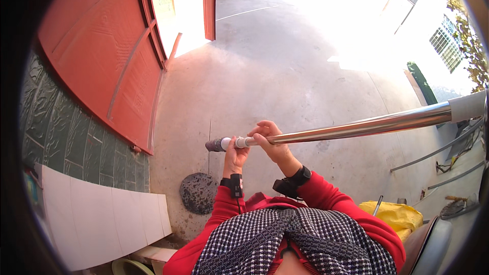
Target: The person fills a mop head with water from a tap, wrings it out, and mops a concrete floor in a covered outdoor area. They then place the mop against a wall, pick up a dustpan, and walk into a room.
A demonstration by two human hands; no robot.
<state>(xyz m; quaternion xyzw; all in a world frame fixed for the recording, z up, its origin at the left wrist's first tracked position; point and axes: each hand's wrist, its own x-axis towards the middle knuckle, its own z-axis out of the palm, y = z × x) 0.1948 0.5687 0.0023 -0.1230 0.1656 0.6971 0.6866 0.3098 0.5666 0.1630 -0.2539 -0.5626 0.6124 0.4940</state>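
Note:
A long shiny metal pole (pixel 355 126) runs from the right edge towards the middle, with a grey sleeve at its near right end. At its far left end is a white plastic collar (pixel 241 142) and a dark, mottled tip (pixel 214 145). My left hand (pixel 236 153) closes around the white collar. My right hand (pixel 274 146) holds the metal tube just to the right of it, thumb over the tube and some fingers raised. Both wrists carry black straps with small devices. Beneath the hands lies the concrete floor.
A red metal door (pixel 110 57) stands at the left above green wall tiles. A round dark cover (pixel 198 193) lies on the floor. White panels (pixel 103 217) are lower left; a yellow bag (pixel 395 215) and curved rods (pixel 439 152) are at the right.

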